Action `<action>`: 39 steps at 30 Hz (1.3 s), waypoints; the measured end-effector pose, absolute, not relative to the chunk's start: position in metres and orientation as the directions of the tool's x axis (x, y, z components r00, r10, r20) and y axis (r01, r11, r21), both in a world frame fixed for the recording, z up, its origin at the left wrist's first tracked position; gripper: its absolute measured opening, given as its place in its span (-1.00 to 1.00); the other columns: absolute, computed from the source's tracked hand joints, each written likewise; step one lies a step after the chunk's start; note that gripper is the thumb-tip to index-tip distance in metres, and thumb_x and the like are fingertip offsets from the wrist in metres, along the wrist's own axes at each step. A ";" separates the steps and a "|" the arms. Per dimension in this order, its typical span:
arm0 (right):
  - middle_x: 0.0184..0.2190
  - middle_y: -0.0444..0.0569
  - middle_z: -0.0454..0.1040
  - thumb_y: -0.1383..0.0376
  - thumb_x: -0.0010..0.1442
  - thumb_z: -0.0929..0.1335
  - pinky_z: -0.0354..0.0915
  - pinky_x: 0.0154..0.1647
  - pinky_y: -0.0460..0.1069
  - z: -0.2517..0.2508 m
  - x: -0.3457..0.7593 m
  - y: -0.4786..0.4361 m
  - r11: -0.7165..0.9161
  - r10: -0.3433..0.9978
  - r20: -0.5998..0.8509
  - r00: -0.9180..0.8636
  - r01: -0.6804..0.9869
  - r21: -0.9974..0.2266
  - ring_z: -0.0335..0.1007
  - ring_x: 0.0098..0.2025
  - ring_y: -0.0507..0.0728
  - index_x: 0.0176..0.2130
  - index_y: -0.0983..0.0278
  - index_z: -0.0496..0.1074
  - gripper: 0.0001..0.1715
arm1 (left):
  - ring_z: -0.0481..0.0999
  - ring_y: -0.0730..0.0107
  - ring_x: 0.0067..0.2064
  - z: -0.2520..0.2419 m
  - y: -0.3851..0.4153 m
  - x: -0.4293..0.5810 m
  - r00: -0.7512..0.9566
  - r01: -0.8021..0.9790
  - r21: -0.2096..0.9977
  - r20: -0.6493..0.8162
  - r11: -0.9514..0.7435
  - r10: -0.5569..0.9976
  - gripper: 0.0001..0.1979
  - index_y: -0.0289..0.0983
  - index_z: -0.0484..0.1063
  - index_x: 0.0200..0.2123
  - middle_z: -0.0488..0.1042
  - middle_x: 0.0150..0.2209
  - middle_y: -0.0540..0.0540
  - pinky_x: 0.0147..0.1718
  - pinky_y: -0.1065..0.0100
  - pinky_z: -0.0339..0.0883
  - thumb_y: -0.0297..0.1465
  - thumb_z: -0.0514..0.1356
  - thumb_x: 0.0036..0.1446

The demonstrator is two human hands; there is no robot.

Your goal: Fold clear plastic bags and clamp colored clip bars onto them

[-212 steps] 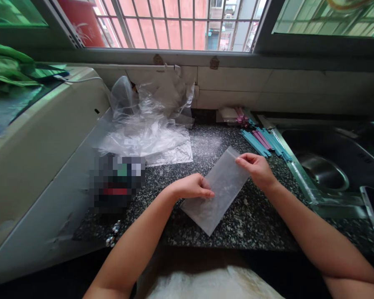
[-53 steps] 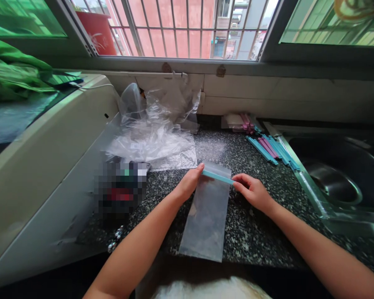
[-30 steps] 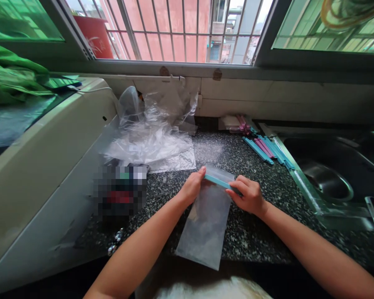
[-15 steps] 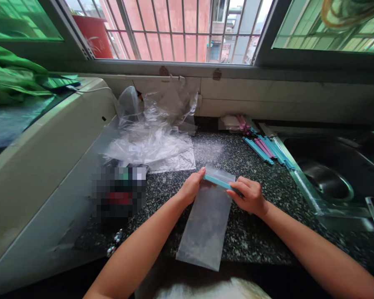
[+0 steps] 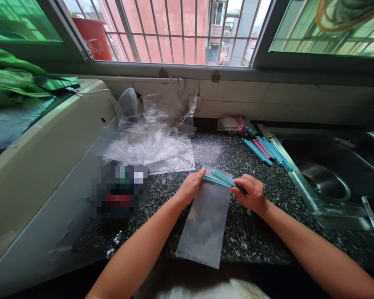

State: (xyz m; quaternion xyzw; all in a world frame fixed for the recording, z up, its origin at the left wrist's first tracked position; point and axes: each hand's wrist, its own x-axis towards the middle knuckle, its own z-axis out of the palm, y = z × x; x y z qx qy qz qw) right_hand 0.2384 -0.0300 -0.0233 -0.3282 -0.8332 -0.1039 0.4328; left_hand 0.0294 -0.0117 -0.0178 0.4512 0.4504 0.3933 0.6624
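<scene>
Speckled counter under a barred window, a cloudy plastic bag reaching its front edge.
Head view: left hand pinches the bag's upper left edge; right hand grasps the right end of a blue clip, its bars parted across the bag.

I can read no letters, numbers or brands: the dark object on the counter is pixelated, and white marks on the red bucket stay illegible to me.
</scene>
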 end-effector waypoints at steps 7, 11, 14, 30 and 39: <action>-0.57 -0.14 0.31 0.34 0.13 0.31 0.15 -0.60 -0.11 -0.018 0.241 -0.030 0.759 0.489 0.796 -0.358 0.624 -0.186 0.20 -0.57 -0.01 -0.28 0.24 0.30 -0.92 | 0.02 0.61 -0.65 -0.017 -0.011 0.028 0.270 -0.073 0.961 -0.239 0.268 0.933 -0.37 -0.33 0.34 -0.68 0.15 -0.73 0.08 -0.63 0.45 -0.17 0.19 0.14 -0.30; -0.57 -0.16 0.30 0.38 0.10 0.31 0.16 -0.59 -0.12 -0.014 0.242 -0.029 0.753 0.491 0.812 -0.314 0.621 -0.215 0.19 -0.57 -0.02 -0.31 0.23 0.29 -0.90 | -0.04 0.62 -0.67 -0.014 -0.009 0.024 0.263 -0.052 0.964 -0.240 0.262 0.935 -0.38 -0.34 0.39 -0.65 0.07 -0.75 0.12 -0.64 0.45 -0.21 0.18 0.15 -0.29; -0.58 -0.16 0.30 0.36 0.11 0.32 0.17 -0.59 -0.12 -0.011 0.246 -0.030 0.737 0.495 0.820 -0.286 0.639 -0.222 0.20 -0.57 -0.02 -0.33 0.22 0.27 -0.91 | 0.00 0.62 -0.66 -0.013 -0.007 0.020 0.245 -0.076 0.961 -0.242 0.267 0.939 -0.40 -0.35 0.42 -0.64 0.11 -0.73 0.09 -0.65 0.45 -0.18 0.15 0.16 -0.27; -0.48 -0.10 0.32 0.30 0.12 0.27 0.26 -0.47 -0.03 -0.013 0.259 -0.035 0.624 0.753 0.657 -0.036 0.357 -0.695 0.29 -0.46 0.04 -0.35 0.23 0.31 -0.95 | 0.05 0.62 -0.72 0.004 0.001 0.007 0.037 -0.190 0.936 -0.294 0.296 0.955 -0.58 -0.33 0.36 -0.71 0.13 -0.77 0.09 -0.69 0.47 -0.07 -0.08 0.18 -0.11; -0.48 -0.10 0.39 0.31 0.09 0.32 0.30 -0.47 -0.05 -0.010 0.254 -0.031 0.630 0.747 0.656 -0.110 0.432 -0.645 0.33 -0.45 0.04 -0.36 0.23 0.36 -0.96 | 0.02 0.64 -0.71 0.003 0.000 0.008 0.093 -0.140 0.950 -0.267 0.278 0.959 -0.53 -0.35 0.40 -0.71 0.11 -0.78 0.08 -0.68 0.47 -0.13 -0.03 0.18 -0.14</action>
